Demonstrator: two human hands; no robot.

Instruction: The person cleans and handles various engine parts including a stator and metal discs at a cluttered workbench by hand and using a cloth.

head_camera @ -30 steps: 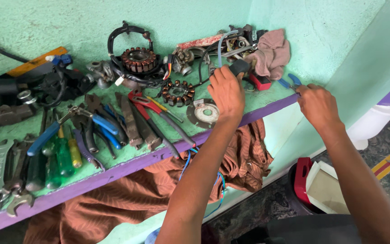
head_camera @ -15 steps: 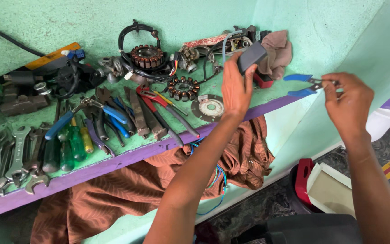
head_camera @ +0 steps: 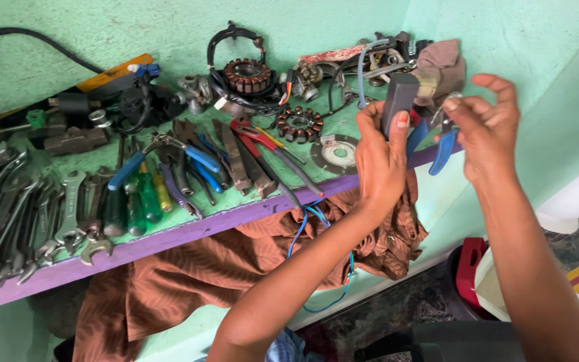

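Note:
My left hand (head_camera: 378,161) is raised above the green shelf (head_camera: 169,221) and grips a dark grey block-shaped part (head_camera: 398,100) with a thin wire rising from it. Close to its right, my right hand (head_camera: 480,131) holds small blue-handled pliers (head_camera: 440,144), their handles hanging down between the two hands. The pliers' jaws are near the top of the grey part; whether they touch it I cannot tell.
The shelf holds several spanners (head_camera: 15,214), screwdrivers (head_camera: 145,194), pliers (head_camera: 169,154), a round stator coil (head_camera: 246,74), a small stator (head_camera: 299,124) and a disc (head_camera: 336,154). A brown cloth (head_camera: 189,275) hangs under the purple edge (head_camera: 135,248). A red and white container (head_camera: 477,281) sits on the floor.
Both hands rose off the shelf's right end. The left hand lifted the grey part, the right hand picked up the blue pliers, and the two hands came close together.

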